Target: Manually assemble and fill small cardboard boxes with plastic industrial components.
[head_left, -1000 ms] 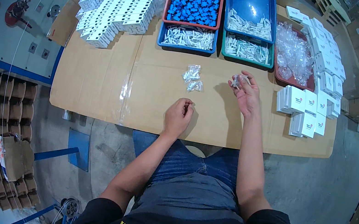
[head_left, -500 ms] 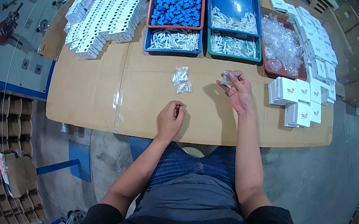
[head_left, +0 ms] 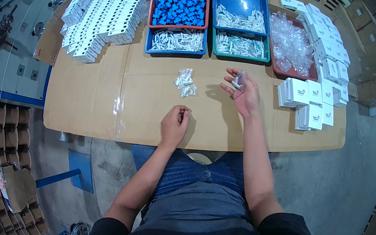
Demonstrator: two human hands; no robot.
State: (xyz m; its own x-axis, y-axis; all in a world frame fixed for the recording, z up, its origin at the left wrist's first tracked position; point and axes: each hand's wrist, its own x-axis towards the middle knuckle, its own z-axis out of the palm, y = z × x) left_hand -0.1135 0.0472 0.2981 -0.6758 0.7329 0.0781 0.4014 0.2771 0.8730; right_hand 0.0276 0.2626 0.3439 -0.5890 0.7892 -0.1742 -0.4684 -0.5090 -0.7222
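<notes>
My right hand (head_left: 246, 95) is raised over the right-centre of the table, palm turned up. It holds a small clear plastic bag (head_left: 238, 80) with white pieces inside, between the thumb and spread fingers. Nearer to me, my left hand (head_left: 175, 124) rests low over the cardboard with its fingers curled in; whatever they hold, if anything, is hidden. Just beyond the left hand lie several small clear bags of white pieces (head_left: 185, 82), close together on the cardboard table top (head_left: 146, 106).
At the back stand a red tray of blue parts (head_left: 180, 4), blue and green trays (head_left: 240, 46) of white pins, and a red tray of clear plastic bags (head_left: 290, 44). Stacked white boxes line the left (head_left: 107, 20) and right (head_left: 326, 41) sides.
My right hand has turned palm up and its fingers have spread, so the bag shows more plainly. The left hand keeps its curled pose. The whole view has shifted slightly.
</notes>
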